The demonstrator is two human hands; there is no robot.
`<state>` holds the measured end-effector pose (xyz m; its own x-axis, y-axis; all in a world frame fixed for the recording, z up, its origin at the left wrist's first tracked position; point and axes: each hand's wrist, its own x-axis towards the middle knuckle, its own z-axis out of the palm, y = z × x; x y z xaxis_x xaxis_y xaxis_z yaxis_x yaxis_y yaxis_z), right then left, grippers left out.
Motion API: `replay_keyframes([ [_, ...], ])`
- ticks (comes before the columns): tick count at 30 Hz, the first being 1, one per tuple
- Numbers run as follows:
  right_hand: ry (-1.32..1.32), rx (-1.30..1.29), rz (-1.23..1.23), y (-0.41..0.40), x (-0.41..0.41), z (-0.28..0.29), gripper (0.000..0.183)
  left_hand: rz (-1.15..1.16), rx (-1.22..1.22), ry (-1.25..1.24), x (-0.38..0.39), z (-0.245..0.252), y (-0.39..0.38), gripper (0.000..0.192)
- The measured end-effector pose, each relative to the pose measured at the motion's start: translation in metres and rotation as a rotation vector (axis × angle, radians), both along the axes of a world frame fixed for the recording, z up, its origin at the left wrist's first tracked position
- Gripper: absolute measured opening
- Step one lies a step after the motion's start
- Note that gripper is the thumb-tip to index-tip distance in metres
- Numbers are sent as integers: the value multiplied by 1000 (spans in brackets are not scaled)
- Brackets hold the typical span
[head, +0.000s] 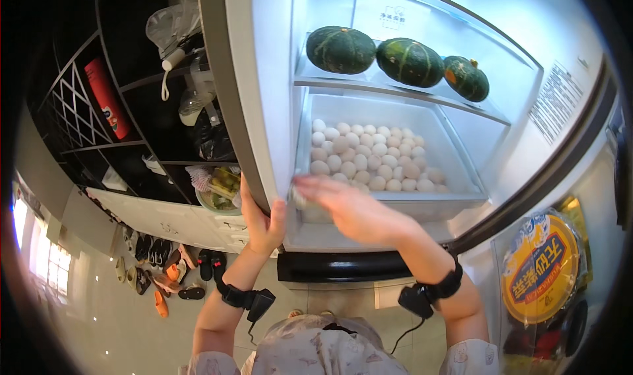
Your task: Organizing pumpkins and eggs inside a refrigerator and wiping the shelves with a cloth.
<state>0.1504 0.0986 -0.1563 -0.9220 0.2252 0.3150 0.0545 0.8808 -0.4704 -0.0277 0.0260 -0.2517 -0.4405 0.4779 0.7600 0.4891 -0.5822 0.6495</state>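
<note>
My left hand (262,226) grips the front edge of the refrigerator's left side wall (247,108), thumb on the inner side. Inside, close to that wall, my right hand (351,209) is blurred, its fingers pointing left. Under its fingertips is a pale, blurred thing that looks like a cloth (299,198), pressed near the wall's lower front corner. Just behind this hand stands a translucent drawer (465,157) filled with many pale eggs (374,162). On the glass shelf (395,94) above it sit three dark green squashes (341,50).
The refrigerator door (606,167) stands open at the right, with a round yellow package (541,268) inside it. To the left, a black shelf unit (143,98) holds bags, a red box (106,98) and a bowl of produce (220,192). Shoes (160,258) lie on the tiled floor.
</note>
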Motion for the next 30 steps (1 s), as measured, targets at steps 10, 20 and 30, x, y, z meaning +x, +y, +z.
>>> replay_keyframes([
  [10, 267, -204, -398, 35, 73, 20, 42, -72, -148, 136, -10, 12, -13, 73],
  [20, 51, -76, -88, -65, 14, -12, 50, -53, -167, 105, -12, 9, -13, 72],
  [30, -217, 401, -1201, 147, 156, -33, 33, 24, -94, -9, 10, 13, 5, 77],
])
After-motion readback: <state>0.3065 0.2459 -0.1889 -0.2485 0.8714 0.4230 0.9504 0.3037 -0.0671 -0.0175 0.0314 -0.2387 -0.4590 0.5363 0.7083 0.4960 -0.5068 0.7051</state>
